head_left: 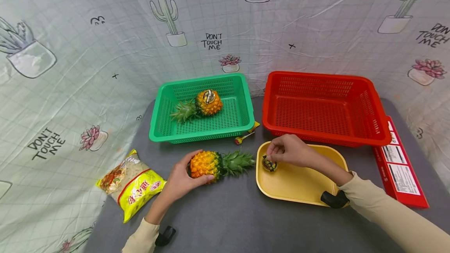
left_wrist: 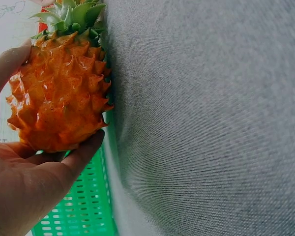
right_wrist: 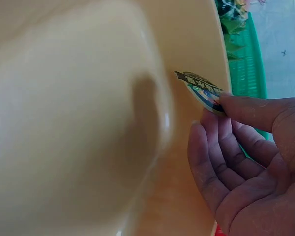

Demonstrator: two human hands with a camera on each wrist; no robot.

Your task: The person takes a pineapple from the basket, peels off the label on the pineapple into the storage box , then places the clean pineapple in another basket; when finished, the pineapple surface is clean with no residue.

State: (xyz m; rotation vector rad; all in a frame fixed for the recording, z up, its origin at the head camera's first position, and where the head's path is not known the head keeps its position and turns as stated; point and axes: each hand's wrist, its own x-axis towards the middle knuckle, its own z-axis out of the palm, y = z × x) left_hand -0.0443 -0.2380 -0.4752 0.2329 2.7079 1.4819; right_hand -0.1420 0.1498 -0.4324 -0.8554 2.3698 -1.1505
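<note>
While I am watching from afar over the grey cloth-covered table [head_left: 225, 218], a red rectangular perforated plastic basket [head_left: 325, 136] is standing at its far right; a green rectangular perforated plastic basket [head_left: 204, 136] is sitting beside it, holding an orange pineapple with a round black-and-gold label [head_left: 209, 103]; a shallow yellow plastic tray [head_left: 299, 182] is lying nearer me; a flat red printed box [head_left: 400, 167] is resting to the tray's right, and a yellow-and-clear plastic food bag [head_left: 135, 186] is lying at the far left; between bag and tray, a spiky orange pineapple with a green crown [head_left: 204, 165] is lying sideways, crown pointing trayward; my left hand [head_left: 184, 179] is curving thumb and fingers widely around its base; my right hand [head_left: 290, 150], over the tray, is pinching a round black-and-gold paper sticker [right_wrist: 204, 91] between thumb and finger, the other fingers bending loosely.
</note>
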